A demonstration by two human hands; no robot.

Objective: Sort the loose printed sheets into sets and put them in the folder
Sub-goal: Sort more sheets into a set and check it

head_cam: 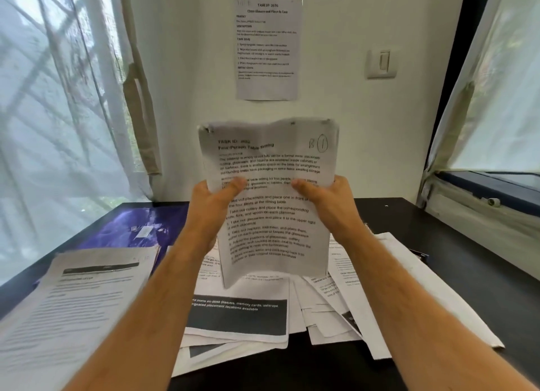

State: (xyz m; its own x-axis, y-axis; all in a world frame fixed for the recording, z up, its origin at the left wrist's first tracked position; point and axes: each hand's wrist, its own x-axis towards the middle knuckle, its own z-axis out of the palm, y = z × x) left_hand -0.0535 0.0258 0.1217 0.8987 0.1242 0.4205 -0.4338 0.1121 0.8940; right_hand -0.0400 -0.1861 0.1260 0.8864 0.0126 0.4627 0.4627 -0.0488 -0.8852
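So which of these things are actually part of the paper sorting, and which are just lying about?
Part of the job:
held sheets, gripped by the left hand and right hand
loose sheets on the table
stack at left
purple folder

Just there:
wall notice
light switch
curtains

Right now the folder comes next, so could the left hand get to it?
Probably not yet: the left hand grips the raised sheet. Otherwise the way to the folder looks open.
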